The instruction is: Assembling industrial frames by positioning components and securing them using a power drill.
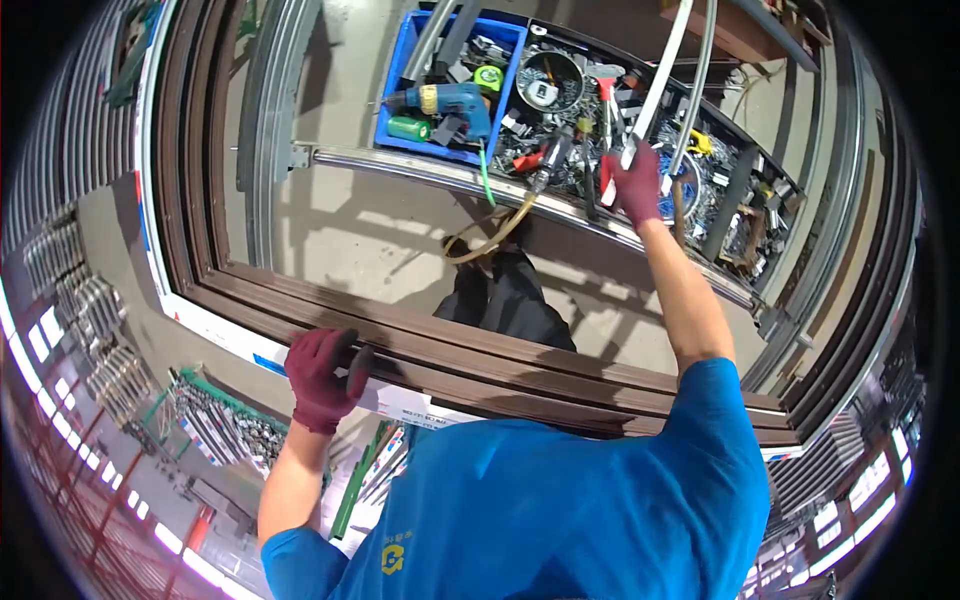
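My left hand (325, 380), in a maroon glove with dark fingertips, rests on the near edge of a large brown window frame (450, 345). Its thumb and fingers are apart. My right hand (635, 185), gloved alike, reaches across the frame into a long dark parts tray (725, 262). Its fingers are closed beside a red-handled tool and the lower end of a long white strip (664, 70). What lies inside that grip is mostly hidden. Loose metal fittings (515, 130) fill the tray around it.
A blue bin (400, 60) holds a blue power drill (455, 102), a green tape measure (488, 78) and a green roll (408, 128). A round metal bowl (578, 85) stands in the tray. A metal rail (420, 165) and a tan hose (500, 238) run on the near side.
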`<action>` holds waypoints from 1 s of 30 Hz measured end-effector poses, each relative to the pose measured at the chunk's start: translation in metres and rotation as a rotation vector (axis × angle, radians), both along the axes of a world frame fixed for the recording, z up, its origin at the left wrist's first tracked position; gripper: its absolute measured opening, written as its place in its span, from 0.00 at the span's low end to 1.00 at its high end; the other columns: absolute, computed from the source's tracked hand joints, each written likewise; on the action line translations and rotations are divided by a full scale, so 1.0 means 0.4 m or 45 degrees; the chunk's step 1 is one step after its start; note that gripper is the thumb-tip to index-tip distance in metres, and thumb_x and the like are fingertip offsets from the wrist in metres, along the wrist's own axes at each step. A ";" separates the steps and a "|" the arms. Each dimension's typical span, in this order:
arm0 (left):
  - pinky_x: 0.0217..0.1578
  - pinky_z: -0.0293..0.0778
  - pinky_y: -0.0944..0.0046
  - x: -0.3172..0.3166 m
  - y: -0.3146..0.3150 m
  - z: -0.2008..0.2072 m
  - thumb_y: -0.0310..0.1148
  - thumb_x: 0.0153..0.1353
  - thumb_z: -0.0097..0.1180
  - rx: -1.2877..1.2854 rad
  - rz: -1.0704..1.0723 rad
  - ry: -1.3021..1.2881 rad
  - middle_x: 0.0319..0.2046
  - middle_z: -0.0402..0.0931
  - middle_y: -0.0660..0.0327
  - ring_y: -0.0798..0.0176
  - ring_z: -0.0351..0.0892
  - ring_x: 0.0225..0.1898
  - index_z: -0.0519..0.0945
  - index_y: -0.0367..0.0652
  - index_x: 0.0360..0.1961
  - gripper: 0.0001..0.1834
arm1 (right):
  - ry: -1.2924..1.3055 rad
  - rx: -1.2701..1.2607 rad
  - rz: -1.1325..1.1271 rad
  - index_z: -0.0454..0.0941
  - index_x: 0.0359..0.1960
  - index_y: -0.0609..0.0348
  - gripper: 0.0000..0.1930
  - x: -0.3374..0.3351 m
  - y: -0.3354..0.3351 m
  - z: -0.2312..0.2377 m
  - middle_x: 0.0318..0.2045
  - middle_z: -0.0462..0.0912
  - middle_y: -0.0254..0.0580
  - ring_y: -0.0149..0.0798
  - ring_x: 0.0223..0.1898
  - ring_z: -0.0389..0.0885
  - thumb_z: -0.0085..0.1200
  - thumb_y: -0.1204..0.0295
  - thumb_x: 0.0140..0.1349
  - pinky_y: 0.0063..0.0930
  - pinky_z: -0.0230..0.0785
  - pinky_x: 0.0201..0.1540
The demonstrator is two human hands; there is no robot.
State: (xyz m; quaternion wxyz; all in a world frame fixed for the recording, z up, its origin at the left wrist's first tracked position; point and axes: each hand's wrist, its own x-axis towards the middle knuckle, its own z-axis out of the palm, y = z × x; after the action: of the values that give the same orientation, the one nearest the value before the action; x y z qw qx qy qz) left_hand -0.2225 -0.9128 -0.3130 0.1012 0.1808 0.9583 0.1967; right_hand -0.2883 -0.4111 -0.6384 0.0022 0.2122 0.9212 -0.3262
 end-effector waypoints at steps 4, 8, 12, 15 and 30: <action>0.36 0.75 0.52 0.002 0.007 0.011 0.32 0.51 0.70 -0.038 -0.006 -0.047 0.30 0.82 0.55 0.45 0.81 0.32 0.84 0.44 0.35 0.11 | -0.255 -1.037 0.098 0.75 0.65 0.69 0.33 -0.222 -0.362 -0.042 0.54 0.86 0.50 0.40 0.54 0.85 0.68 0.56 0.68 0.35 0.77 0.58; 0.31 0.72 0.51 -0.021 0.006 -0.030 0.36 0.49 0.72 -0.025 -0.038 -0.118 0.26 0.80 0.58 0.46 0.80 0.27 0.82 0.48 0.29 0.10 | -0.695 -1.427 -0.289 0.83 0.55 0.62 0.26 -0.372 -0.475 -0.293 0.40 0.88 0.47 0.40 0.42 0.87 0.69 0.53 0.66 0.32 0.80 0.47; 0.37 0.79 0.49 0.055 -0.090 -0.034 0.40 0.51 0.73 -0.055 -0.029 -0.112 0.33 0.86 0.56 0.45 0.86 0.34 0.85 0.50 0.39 0.15 | -0.431 -2.058 -0.256 0.84 0.55 0.58 0.15 -0.330 -0.597 -0.155 0.41 0.89 0.38 0.38 0.46 0.87 0.58 0.65 0.73 0.32 0.81 0.49; 0.43 0.78 0.47 0.022 -0.042 -0.020 0.46 0.52 0.76 -0.016 0.022 -0.053 0.38 0.86 0.56 0.46 0.86 0.40 0.87 0.50 0.45 0.21 | -0.437 -1.980 -0.529 0.84 0.57 0.54 0.15 -0.222 -0.469 -0.063 0.42 0.88 0.34 0.37 0.42 0.86 0.57 0.67 0.73 0.32 0.79 0.46; 0.56 0.78 0.57 0.067 0.150 0.014 0.55 0.76 0.57 2.390 0.980 -0.800 0.56 0.81 0.59 0.62 0.81 0.56 0.75 0.42 0.67 0.31 | 0.100 -1.383 0.612 0.60 0.76 0.60 0.46 0.340 -0.546 0.841 0.63 0.77 0.45 0.41 0.62 0.80 0.74 0.71 0.58 0.38 0.76 0.62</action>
State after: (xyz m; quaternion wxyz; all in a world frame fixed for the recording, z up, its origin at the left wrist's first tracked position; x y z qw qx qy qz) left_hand -0.1957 -0.8529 -0.3075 0.0952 -0.1879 0.3462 0.9142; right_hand -0.1524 -0.6294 -0.3020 0.1500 -0.0459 0.6440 -0.7488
